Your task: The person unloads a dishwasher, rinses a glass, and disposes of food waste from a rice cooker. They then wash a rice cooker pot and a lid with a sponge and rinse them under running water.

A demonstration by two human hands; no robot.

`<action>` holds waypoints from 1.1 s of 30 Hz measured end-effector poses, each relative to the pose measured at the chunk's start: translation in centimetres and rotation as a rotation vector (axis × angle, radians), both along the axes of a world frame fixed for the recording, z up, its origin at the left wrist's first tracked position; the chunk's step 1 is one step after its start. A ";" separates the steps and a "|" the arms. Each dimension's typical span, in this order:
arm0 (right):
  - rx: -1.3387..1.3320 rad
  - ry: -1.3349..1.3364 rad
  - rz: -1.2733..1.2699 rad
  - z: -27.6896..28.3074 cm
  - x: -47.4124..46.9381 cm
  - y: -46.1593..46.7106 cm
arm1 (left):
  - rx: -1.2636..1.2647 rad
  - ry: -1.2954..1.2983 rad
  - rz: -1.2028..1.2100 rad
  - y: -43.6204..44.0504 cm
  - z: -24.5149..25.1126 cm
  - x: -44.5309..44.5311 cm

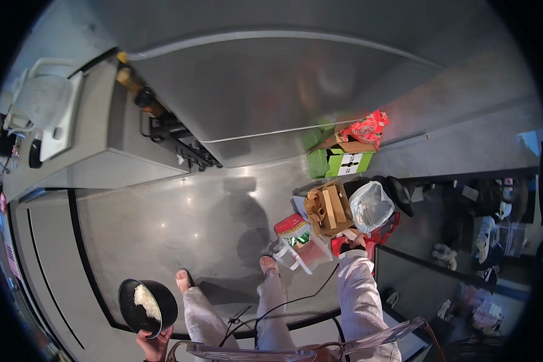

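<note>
My left hand (156,343) grips the rim of a round black bowl or pot (169,305), tilted so its inside shows. White cooked rice (147,302) lies against one side of it. My right arm, in a pale sleeve, reaches out to the group of bags and boxes. My right hand (356,241) is at a red bag (383,236), just below a cardboard box (337,208) with brown paper and a tied whitish plastic bag (372,208). Its fingers are partly hidden, and whether they hold anything is unclear.
A large grey metallic refrigerator (262,90) stands ahead. Beside it are a green box (344,164) and a red packet (369,129). A red carton (290,225) and a clear plastic bag (314,253) lie near my feet. A dark cable (298,298) crosses the view. Left is a counter (88,131).
</note>
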State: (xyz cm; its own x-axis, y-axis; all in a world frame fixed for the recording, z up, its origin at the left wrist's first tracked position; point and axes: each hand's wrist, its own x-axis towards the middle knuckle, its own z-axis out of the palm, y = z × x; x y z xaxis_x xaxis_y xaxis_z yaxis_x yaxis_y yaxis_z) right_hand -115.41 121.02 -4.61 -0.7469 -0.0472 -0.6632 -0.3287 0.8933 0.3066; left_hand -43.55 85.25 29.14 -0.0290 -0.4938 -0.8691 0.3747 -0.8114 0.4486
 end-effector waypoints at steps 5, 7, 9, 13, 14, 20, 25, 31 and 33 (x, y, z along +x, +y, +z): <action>-1.289 -0.013 -1.872 -7.7 -5.0 5.9 | -0.072 0.034 -0.242 4.2 -3.5 -7.3; -1.364 -0.008 -1.873 -10.4 -6.6 6.3 | -0.079 0.024 -0.289 5.4 -4.2 -10.0; -1.467 0.052 -1.878 -12.8 -7.6 6.6 | -0.091 -0.004 -0.360 6.0 -5.2 -11.4; -1.337 -0.034 -1.603 -15.7 -9.1 8.5 | -0.095 0.033 -0.409 7.6 -6.5 -12.0; -1.560 -0.159 -1.776 -16.5 -9.3 8.6 | -0.073 0.034 -0.391 7.8 -7.0 -11.9; -1.364 -0.203 -1.812 -15.4 -10.4 9.0 | -0.011 0.043 -0.331 9.2 -7.5 -13.2; -1.278 -0.022 -1.611 -9.0 -10.6 7.9 | -0.105 -0.032 -0.466 9.1 -5.6 -15.5; -1.260 -0.056 -1.565 -1.3 -8.9 10.5 | 0.020 -0.098 -0.421 9.4 -2.8 -17.0; -1.209 0.035 -1.517 1.0 -8.0 11.9 | 0.150 0.141 -0.230 9.2 -2.0 -17.3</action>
